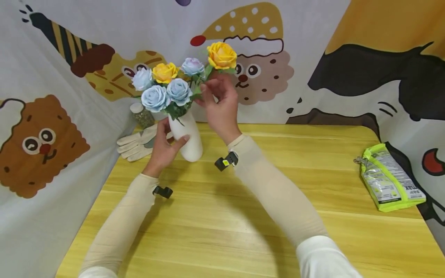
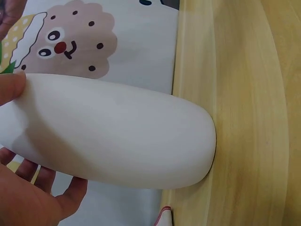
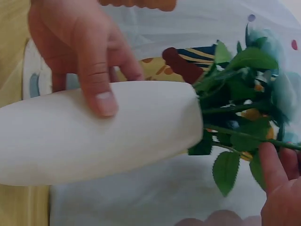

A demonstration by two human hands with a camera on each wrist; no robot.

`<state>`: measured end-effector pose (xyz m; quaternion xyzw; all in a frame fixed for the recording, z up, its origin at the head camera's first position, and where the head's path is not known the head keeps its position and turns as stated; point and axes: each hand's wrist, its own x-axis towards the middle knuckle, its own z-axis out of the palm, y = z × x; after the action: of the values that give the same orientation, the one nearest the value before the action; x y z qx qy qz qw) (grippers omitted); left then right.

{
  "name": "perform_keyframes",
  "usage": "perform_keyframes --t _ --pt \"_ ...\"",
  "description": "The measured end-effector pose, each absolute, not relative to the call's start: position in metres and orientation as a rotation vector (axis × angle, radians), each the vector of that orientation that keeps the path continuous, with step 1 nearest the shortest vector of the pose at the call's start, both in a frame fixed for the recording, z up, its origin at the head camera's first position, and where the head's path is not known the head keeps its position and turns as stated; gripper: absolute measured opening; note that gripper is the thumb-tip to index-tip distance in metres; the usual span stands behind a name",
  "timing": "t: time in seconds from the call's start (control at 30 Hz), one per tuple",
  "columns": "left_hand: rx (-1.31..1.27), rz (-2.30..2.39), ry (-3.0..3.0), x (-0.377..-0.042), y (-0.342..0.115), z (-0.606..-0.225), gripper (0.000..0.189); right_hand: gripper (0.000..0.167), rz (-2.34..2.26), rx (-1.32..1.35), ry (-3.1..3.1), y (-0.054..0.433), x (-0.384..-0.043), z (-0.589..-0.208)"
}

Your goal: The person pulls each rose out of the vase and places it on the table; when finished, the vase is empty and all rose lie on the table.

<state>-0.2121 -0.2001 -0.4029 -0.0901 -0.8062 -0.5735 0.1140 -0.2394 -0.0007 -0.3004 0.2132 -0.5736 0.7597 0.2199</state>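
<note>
A white vase (image 1: pixel 189 135) holds a bunch of artificial-looking roses, several light blue roses (image 1: pixel 155 98) and a yellow rose (image 1: pixel 165 72) among them. My left hand (image 1: pixel 165 144) grips the vase just below its mouth, thumb on the near side. The vase's rounded base (image 2: pixel 197 141) is down at the wooden table. Higher up on the right, my right hand (image 1: pixel 222 102) pinches the stem of another yellow rose (image 1: pixel 221 56), which stands above the others. Its green stem (image 3: pixel 235 132) runs into the vase's mouth, among green leaves (image 3: pixel 226 172).
Behind my left hand a pair of whitish gloves (image 1: pixel 133 146) lies by a lidded jar (image 1: pixel 141 116) of small dried bits. A lime-green and clear bag (image 1: pixel 391 179) lies at the table's right edge. A cartoon-print cloth (image 1: pixel 167 23) hangs behind the table (image 1: pixel 208 224).
</note>
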Motion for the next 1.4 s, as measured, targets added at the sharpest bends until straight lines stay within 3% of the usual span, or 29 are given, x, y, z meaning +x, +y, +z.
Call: perform_keyframes --t 0.2,0.67,1.0,1.4 --pt "-0.263 -1.671 -2.4 -0.216 -0.201 -0.406 0.069 0.026 2.12 0.496 -1.385 0.015 -0.24 -0.296" --pt "-0.298 -1.702 -2.34 -0.219 -0.209 -0.414 0.071 0.029 2.228 0.202 -1.113 0.065 -0.242 -0.301" --pt "-0.293 -1.691 -2.352 -0.217 -0.208 -0.416 0.072 0.027 2.198 0.166 -1.336 0.088 -0.229 -0.346" --pt "-0.305 -1.714 -2.33 -0.22 -0.209 -0.418 0.072 0.032 2.208 0.21 -1.716 0.075 -0.205 -0.38"
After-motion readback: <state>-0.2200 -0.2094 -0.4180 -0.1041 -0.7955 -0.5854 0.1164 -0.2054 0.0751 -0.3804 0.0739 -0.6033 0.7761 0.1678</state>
